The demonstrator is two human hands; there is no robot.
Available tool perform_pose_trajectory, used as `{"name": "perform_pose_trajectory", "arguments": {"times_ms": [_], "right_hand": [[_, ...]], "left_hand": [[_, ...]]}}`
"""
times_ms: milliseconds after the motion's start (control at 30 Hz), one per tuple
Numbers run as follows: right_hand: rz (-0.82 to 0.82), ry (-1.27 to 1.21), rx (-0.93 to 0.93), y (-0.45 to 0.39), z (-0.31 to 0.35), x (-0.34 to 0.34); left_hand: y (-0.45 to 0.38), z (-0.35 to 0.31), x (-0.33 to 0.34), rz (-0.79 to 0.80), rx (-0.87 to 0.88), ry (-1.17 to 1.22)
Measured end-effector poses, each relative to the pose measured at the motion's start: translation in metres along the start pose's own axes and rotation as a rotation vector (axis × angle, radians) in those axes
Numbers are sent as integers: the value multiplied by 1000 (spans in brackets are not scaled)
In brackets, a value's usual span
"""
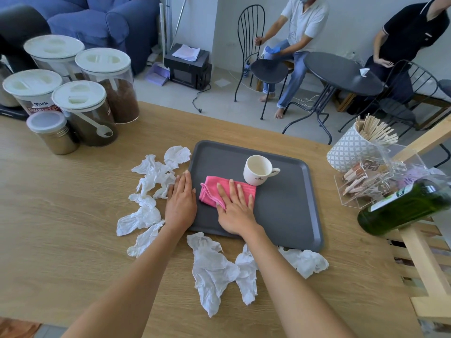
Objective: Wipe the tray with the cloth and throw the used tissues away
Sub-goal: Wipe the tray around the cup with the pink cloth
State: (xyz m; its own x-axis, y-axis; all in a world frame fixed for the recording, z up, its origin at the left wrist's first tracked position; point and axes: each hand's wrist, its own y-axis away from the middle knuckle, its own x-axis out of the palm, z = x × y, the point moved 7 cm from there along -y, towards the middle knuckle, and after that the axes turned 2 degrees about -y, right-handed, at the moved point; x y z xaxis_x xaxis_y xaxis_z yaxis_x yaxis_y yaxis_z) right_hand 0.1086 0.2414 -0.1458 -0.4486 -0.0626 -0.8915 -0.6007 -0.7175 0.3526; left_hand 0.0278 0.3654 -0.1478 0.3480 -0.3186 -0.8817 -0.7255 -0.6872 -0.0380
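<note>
two hands (181, 206), one cloth (211, 191), one tray (288, 211)

Tray (288, 211): matt grey plastic, smooth. Cloth (212, 191): pink, soft nap, looks like microfibre. Tissues (212, 269): thin white paper, v. crumpled. Mug (256, 170): glossy white ceramic. Table (73, 215): light wood grain, matt. Bottle (402, 208): glossy green glass.

Soft, even daylight fills the scene, bright without harshness. Shadows under the hands are faint and diffuse. The grey tray (292, 215) shows a dull sheen, no glare. Wide-angle distortion bends the edges; the green bottle (402, 208) at right looks smeared and tilted.
</note>
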Motion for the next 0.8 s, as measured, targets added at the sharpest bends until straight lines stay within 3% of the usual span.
{"name": "perform_pose_trajectory", "arguments": {"times_ms": [367, 800], "right_hand": [[23, -35, 24, -32, 15, -11], [-43, 91, -103, 10, -12, -2]], "left_hand": [[0, 0, 0, 6, 0, 8], [2, -3, -4, 9, -2, -2]]}}
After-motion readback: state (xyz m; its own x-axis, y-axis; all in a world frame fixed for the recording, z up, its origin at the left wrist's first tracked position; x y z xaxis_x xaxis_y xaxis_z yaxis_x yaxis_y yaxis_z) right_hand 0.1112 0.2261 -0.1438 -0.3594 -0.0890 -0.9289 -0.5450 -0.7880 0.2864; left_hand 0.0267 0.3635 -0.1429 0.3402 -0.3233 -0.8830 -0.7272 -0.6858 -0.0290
